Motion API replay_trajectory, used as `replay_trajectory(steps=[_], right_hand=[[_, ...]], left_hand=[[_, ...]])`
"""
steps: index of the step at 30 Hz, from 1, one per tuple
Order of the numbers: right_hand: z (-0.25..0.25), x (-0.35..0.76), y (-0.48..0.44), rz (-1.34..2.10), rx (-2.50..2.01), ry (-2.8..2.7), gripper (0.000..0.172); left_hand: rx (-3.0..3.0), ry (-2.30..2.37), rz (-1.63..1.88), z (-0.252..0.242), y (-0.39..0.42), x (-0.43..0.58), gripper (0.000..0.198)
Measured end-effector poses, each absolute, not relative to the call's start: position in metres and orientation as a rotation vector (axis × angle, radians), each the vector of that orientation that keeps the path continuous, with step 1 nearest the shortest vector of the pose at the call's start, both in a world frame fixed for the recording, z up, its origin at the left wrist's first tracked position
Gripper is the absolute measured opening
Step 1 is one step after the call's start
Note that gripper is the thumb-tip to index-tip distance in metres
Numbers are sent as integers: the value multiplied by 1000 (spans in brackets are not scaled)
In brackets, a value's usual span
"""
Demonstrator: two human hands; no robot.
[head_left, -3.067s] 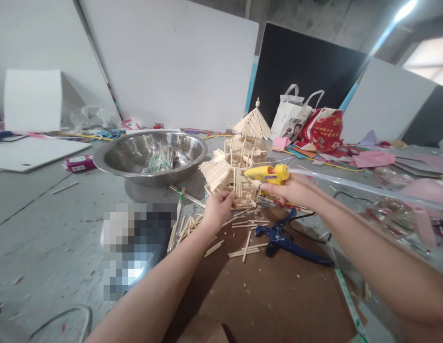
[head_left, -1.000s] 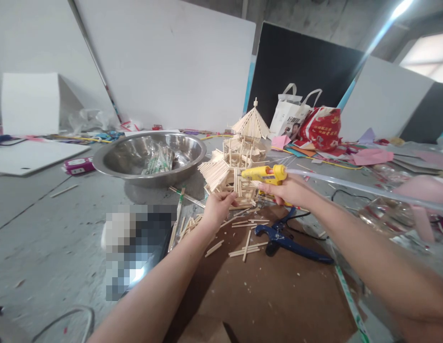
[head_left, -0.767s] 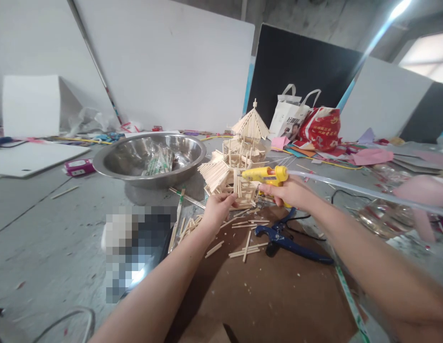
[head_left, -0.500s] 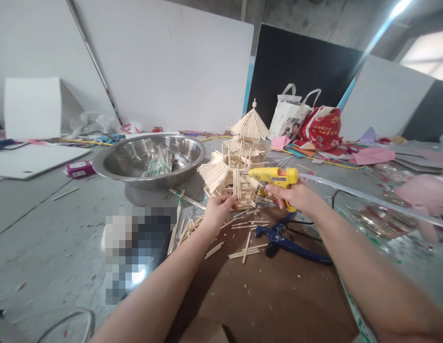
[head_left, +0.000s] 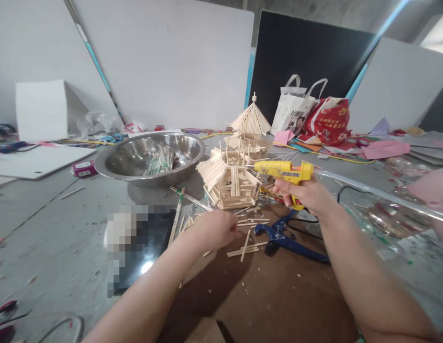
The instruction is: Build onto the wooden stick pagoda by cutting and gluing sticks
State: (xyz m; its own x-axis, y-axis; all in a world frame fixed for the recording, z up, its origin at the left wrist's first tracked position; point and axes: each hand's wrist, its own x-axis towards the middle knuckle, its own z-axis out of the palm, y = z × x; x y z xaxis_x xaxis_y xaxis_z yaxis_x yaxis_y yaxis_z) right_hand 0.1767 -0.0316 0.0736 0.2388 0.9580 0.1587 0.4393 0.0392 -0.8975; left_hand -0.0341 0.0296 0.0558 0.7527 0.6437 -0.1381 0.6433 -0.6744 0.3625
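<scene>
My right hand [head_left: 303, 193] is wrapped round the handle of a yellow hot glue gun [head_left: 274, 167]. The nozzle points left, close to the upper front of a small pavilion model [head_left: 230, 178] built from thin wooden sticks. Low in front of that model, my left hand [head_left: 219, 228] is bent down with its fingers curled in. Whatever it may hold is hidden from me. Loose wooden sticks [head_left: 247, 249] lie beside and beyond it on a brown board [head_left: 264, 295]. Behind stands a taller stick model with a pointed roof [head_left: 252, 119].
A steel basin [head_left: 135, 178] with wrapped sticks stands at left. A blue-handled cutter [head_left: 289, 243] lies below the glue gun. A dark tablet-like device [head_left: 149, 252] lies left of my left arm. Bags [head_left: 328, 121] and coloured paper [head_left: 387, 149] sit at the back right.
My left hand has left the model's lower front, come down toward me and curled over the loose sticks. The glue gun has shifted slightly right.
</scene>
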Motion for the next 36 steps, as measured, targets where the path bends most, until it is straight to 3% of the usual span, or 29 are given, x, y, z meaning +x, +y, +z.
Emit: replay_trajectory(steps=[4, 15, 24, 36], right_hand=[[75, 175, -36, 722, -1589, -1364, 29], [68, 187, -35, 693, -1614, -1401, 30], [72, 185, -40, 659, -1649, -1412, 28], [75, 182, -40, 667, -1683, -1400, 29]], left_hand=[[2715, 898, -293, 48, 12, -26, 20], [2647, 860, -238, 28, 16, -22, 17], [2041, 929, 372, 54, 48, -40, 20], [1562, 1136, 705, 31, 63, -29, 22]])
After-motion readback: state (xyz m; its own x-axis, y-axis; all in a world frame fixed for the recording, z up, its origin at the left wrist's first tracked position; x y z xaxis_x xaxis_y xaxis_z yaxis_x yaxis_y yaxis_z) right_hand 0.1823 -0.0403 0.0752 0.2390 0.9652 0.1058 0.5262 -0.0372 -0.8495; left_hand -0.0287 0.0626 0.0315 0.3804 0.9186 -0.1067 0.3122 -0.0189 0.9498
